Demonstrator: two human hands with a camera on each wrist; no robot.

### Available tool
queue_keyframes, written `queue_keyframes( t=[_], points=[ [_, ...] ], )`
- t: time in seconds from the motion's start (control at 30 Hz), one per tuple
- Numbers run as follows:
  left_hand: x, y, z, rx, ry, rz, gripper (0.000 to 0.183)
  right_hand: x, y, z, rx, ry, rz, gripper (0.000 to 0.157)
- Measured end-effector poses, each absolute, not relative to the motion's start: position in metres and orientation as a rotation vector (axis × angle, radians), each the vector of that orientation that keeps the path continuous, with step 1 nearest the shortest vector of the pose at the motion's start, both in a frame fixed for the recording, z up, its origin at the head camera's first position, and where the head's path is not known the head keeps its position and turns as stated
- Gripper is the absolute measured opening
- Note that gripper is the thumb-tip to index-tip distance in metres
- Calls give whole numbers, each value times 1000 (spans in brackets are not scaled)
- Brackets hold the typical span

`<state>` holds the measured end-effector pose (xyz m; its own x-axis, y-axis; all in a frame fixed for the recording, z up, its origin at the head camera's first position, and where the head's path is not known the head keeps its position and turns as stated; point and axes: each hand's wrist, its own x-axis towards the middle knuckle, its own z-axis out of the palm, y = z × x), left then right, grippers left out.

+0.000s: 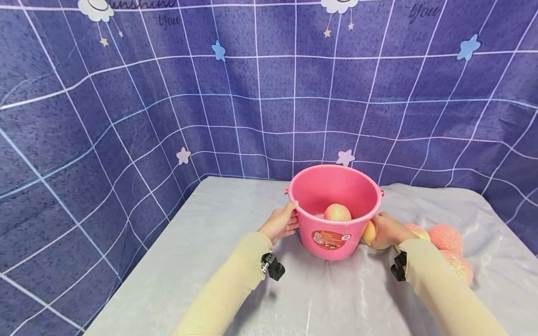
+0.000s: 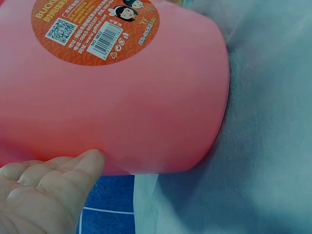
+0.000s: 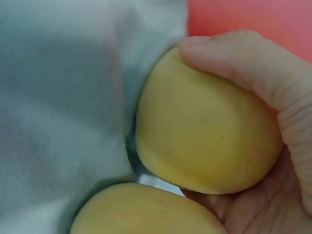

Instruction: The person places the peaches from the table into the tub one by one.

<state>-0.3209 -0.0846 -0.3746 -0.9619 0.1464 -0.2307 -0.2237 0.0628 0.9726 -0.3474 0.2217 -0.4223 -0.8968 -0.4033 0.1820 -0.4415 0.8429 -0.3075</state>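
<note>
A pink bucket (image 1: 328, 235) stands upright on the cloth-covered table, an orange label on its front. My left hand (image 1: 281, 221) holds its left side, thumb at the rim and fingers along the outer wall; in the left wrist view the fingers (image 2: 68, 175) lie against the pink plastic. Inside the bucket sits one pale pinkish apple (image 1: 337, 213). Low beside the bucket's right wall, my right hand (image 1: 385, 230) grips a yellow apple (image 3: 209, 126) with red specks, thumb over its top. A second yellow apple (image 3: 141, 212) lies close below it in the right wrist view.
Several pink and yellowish fruits, among them a rough pink one (image 1: 446, 238) and a speckled one (image 1: 459, 267), lie right of my right hand, partly behind the sleeve. A blue gridded curtain (image 1: 269, 116) hangs behind and left of the grey-white table cloth (image 1: 201, 233).
</note>
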Motion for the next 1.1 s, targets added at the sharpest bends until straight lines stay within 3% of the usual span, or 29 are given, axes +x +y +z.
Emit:
queue_keyframes(
  t=[0.2, 0.5, 0.93, 1.1],
  points=[
    [-320, -86, -376, -59, 2084, 1978, 70, -348, 224, -416, 730, -2941, 559, 65],
    [-320, -85, -374, -66, 2095, 1984, 70, -343, 223, -397, 887, -2900, 594, 47],
    [-319, -83, -377, -39, 2098, 2002, 70, -338, 230, -380, 803, -2959, 538, 66],
    [-318, -82, -377, -36, 2095, 2007, 70, -336, 235, -378, 886, -2900, 564, 64]
  ],
)
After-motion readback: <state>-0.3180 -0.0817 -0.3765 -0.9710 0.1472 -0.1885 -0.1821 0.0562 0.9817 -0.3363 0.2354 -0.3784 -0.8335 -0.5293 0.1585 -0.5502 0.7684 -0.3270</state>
